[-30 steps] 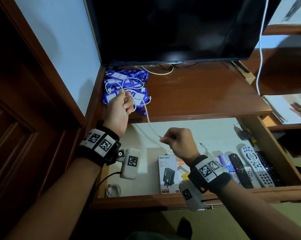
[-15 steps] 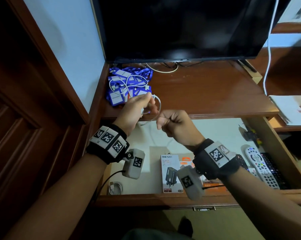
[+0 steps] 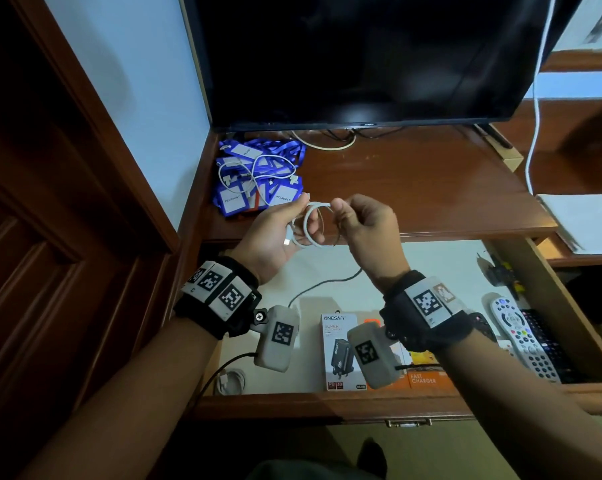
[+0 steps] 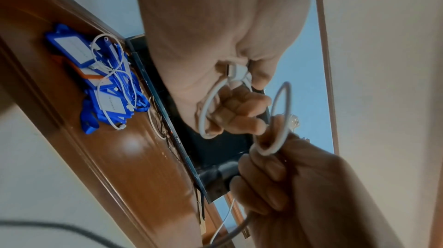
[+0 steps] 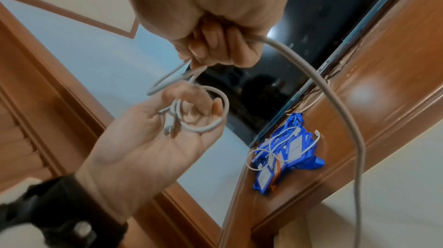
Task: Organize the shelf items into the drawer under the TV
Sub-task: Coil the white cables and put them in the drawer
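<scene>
A white charging cable (image 3: 309, 224) is being wound into small loops above the shelf's front edge. My left hand (image 3: 285, 230) holds the loops and the plug in its palm (image 5: 167, 119). My right hand (image 3: 358, 220) pinches the cable (image 4: 278, 119) just beside the loops, and the loose tail hangs down toward the open drawer (image 3: 327, 407). A pile of blue lanyards with card holders (image 3: 258, 181) lies at the shelf's back left, with another white cable (image 3: 258, 164) tangled on top.
The TV (image 3: 361, 57) stands on the wooden shelf (image 3: 413, 188). The drawer holds a charger box (image 3: 337, 351), an orange charger box (image 3: 426, 375), several remotes (image 3: 521, 344) and a coiled white cable (image 3: 230, 381). A wooden panel stands at the left.
My left hand has pulled back from the lanyard pile with the cable. My right hand has risen to meet it, and the stretched cable is now gathered into loops.
</scene>
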`<state>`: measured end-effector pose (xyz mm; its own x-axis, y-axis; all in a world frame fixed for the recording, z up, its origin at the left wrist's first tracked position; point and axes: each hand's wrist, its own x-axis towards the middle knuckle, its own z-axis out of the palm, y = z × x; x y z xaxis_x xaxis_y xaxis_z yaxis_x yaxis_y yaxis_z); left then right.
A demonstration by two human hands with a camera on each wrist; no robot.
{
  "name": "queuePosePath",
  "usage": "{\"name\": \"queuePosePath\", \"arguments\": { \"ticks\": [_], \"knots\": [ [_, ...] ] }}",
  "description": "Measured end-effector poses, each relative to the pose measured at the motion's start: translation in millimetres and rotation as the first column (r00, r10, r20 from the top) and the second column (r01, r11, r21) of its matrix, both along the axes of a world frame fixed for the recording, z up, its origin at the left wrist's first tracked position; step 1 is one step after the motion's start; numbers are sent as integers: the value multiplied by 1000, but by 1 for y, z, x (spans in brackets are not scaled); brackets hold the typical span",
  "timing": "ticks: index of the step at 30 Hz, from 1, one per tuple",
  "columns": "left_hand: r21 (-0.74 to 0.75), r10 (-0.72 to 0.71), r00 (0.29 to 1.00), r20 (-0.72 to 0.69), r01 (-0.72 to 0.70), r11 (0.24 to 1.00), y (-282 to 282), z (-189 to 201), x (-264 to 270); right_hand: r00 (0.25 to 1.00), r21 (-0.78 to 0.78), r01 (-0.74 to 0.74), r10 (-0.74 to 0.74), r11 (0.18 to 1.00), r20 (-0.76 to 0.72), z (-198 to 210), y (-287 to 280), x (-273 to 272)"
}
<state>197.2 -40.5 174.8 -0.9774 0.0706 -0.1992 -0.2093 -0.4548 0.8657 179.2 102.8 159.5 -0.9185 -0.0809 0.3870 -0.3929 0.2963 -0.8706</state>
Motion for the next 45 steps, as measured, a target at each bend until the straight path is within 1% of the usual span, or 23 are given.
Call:
{"name": "queuePosePath", "arguments": {
  "ticks": [1,4,7,9,12,14,16,19,21,23,25,27,30,33,35,36,40,43,45],
  "knots": [
    [12,0,1000,12,0,1000,1,0,0,999,27,27,-27,999,-23,-2,-2,1],
    [41,18,999,36,-19,999,3,3,2,997,48,77,-76,996,-33,-4,-6,5],
    [24,17,999,33,-18,1000,5,2,3,998,76,61,-59,995,-26,-5,-8,8],
    [44,19,999,39,-20,999,3,-2,3,999,89,34,-34,995,-11,-5,-8,9],
    [93,-39,998,59,33,995,-2,-5,4,999,111,34,-35,993,9,-4,-6,8],
    [131,-98,992,84,87,988,-4,-3,5,997,60,12,-17,998,79,-4,-5,6],
    [147,-125,986,109,108,983,-6,-1,5,981,-45,-54,62,998,183,-2,-4,7],
    [113,-94,987,128,79,990,-5,1,5,930,-116,-181,208,977,302,1,-5,12],
    [93,-29,990,137,17,995,-1,2,4,919,-89,-230,246,969,308,2,-7,16],
    [67,43,991,123,-52,996,1,1,2,918,-75,-224,236,972,319,5,-8,17],
    [63,83,990,117,-90,994,1,-2,1,892,-142,-230,267,963,364,12,-6,19],
    [59,77,989,124,-85,995,2,-4,1,859,-216,-238,309,947,408,16,-5,19],
    [89,23,995,94,-32,995,1,-3,1,830,-297,-232,348,926,436,15,-4,18],
    [39,12,999,47,-14,999,-5,0,0,781,-439,-241,442,865,442,14,0,17],
    [7,14,999,50,-15,1000,-9,-1,-1,727,-533,-244,517,810,452,14,3,16],
    [4,9,998,64,-9,1000,-10,-1,-1,710,-558,-236,533,796,460,14,3,15],
    [4,-17,993,119,17,1000,-9,1,0,705,-568,-221,532,793,469,12,-1,15],
    [-84,-74,993,92,82,993,-8,3,5,716,-547,-216,512,809,475,11,-3,15],
    [-109,-92,994,65,99,989,-9,3,7,723,-517,-232,501,824,475,11,-2,15]
  ]
}}
